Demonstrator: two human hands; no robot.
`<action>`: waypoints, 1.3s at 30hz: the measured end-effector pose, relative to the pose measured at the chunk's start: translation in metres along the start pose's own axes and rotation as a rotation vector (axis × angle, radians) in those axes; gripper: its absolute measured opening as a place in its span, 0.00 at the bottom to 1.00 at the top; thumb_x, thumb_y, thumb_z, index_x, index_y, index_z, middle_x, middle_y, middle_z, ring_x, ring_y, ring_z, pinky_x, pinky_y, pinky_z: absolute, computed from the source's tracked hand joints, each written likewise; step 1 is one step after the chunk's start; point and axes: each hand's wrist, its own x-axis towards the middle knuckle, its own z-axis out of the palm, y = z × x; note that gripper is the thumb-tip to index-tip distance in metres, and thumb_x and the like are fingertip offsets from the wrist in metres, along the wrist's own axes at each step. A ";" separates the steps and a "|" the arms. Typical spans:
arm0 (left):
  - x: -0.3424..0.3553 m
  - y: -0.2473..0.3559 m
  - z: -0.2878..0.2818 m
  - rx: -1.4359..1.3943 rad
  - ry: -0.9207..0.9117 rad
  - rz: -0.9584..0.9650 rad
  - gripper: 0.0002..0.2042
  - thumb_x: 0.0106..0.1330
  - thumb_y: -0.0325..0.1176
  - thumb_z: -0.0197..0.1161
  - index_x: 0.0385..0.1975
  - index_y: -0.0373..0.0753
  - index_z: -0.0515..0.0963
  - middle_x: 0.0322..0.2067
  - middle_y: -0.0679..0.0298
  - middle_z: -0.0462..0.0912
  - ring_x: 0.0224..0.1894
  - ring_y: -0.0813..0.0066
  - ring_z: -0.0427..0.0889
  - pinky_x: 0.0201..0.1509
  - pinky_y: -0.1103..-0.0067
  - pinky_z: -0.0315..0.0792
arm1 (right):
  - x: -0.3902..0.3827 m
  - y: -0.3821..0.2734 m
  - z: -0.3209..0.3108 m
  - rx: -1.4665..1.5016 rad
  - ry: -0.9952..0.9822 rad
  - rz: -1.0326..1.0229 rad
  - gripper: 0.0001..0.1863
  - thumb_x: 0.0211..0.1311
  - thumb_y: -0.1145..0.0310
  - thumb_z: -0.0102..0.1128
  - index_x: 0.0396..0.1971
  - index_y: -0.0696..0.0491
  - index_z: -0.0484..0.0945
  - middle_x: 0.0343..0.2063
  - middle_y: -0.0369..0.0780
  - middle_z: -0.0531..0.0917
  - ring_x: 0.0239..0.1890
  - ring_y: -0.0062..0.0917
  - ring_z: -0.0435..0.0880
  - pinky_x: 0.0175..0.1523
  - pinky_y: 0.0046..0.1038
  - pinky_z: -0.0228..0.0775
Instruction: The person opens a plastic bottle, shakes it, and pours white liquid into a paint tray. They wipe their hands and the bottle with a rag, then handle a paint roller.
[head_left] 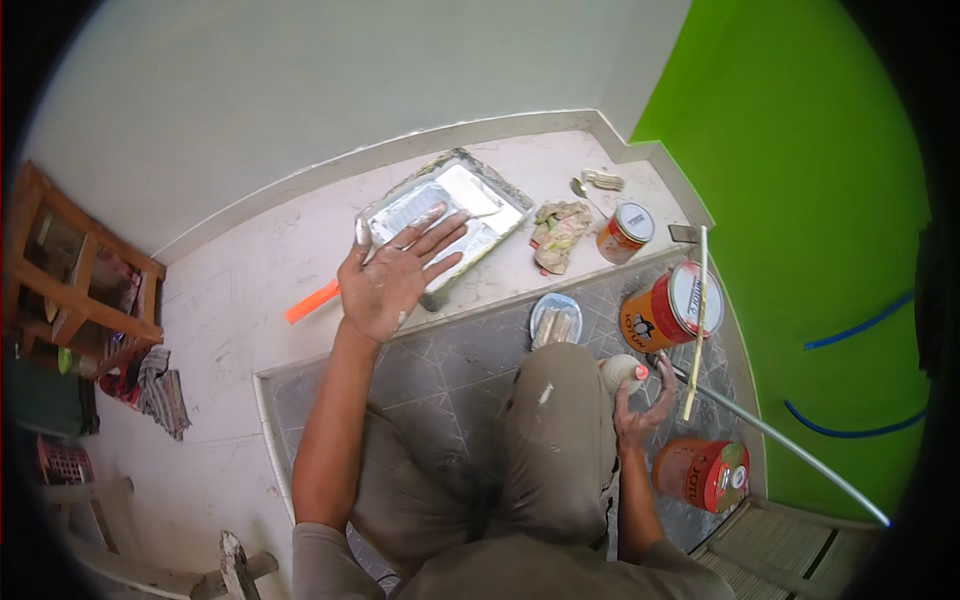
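Note:
My left hand (385, 285) is held palm up with spread fingers, paint smears on its skin, and nothing in it. Behind it lies a paint tray (510, 205) with white paint and a white roller sleeve (468, 190). An orange handle (312, 301) sticks out below the hand, its other end hidden. My right hand (648, 412) is by my knee, thumb and fingers curved apart. Its thumb overlaps a pale bottle (620, 374) with a red tip; I cannot tell whether they touch.
Paint cans stand at the right: a small one (625, 233), a larger one (660, 308) and a red-topped one (703, 475). A metal pole (790, 445) and a thin stick (697, 330) slant there. Crumpled cloth (560, 237) lies on the ledge; a blue-white container (556, 320) sits below.

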 end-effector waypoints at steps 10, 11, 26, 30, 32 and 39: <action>0.003 -0.001 0.000 0.040 -0.219 0.051 0.51 0.69 0.71 0.44 0.75 0.26 0.51 0.76 0.38 0.48 0.80 0.45 0.45 0.81 0.51 0.46 | 0.145 0.113 0.287 -0.413 -0.405 -0.263 0.31 0.63 0.57 0.68 0.59 0.61 0.73 0.55 0.57 0.80 0.59 0.54 0.78 0.63 0.48 0.69; -0.004 0.006 -0.003 0.108 -0.178 0.059 0.52 0.69 0.72 0.44 0.75 0.26 0.50 0.76 0.39 0.48 0.80 0.46 0.47 0.80 0.53 0.49 | 0.143 0.111 0.299 -0.387 -0.415 -0.280 0.31 0.63 0.57 0.68 0.59 0.61 0.73 0.55 0.57 0.80 0.59 0.54 0.78 0.63 0.48 0.69; 0.018 0.002 -0.026 0.663 0.322 0.349 0.34 0.81 0.58 0.33 0.71 0.35 0.63 0.69 0.54 0.70 0.69 0.62 0.69 0.72 0.66 0.62 | 0.235 -0.143 0.107 0.385 -0.432 -0.048 0.15 0.67 0.64 0.68 0.38 0.63 0.84 0.26 0.34 0.82 0.28 0.13 0.75 0.35 0.21 0.67; 0.029 -0.020 -0.002 0.567 0.354 0.389 0.36 0.80 0.61 0.35 0.75 0.37 0.59 0.71 0.58 0.68 0.74 0.65 0.63 0.76 0.65 0.56 | 0.228 -0.251 0.092 0.656 -0.637 -0.110 0.13 0.69 0.65 0.65 0.38 0.61 0.83 0.28 0.34 0.83 0.30 0.13 0.77 0.37 0.20 0.71; 0.017 -0.030 0.032 0.198 0.206 0.294 0.33 0.81 0.58 0.40 0.76 0.43 0.54 0.73 0.60 0.62 0.74 0.61 0.62 0.78 0.69 0.56 | 0.207 -0.282 0.109 0.740 -0.747 -0.059 0.15 0.70 0.62 0.65 0.42 0.60 0.82 0.28 0.33 0.82 0.31 0.12 0.76 0.37 0.19 0.70; -0.017 -0.031 0.017 0.831 0.181 0.702 0.31 0.75 0.40 0.61 0.73 0.38 0.57 0.63 0.59 0.72 0.64 0.68 0.74 0.68 0.71 0.69 | 0.142 -0.325 0.139 0.774 -0.660 -0.262 0.17 0.72 0.63 0.62 0.47 0.65 0.78 0.36 0.52 0.83 0.39 0.44 0.84 0.49 0.37 0.75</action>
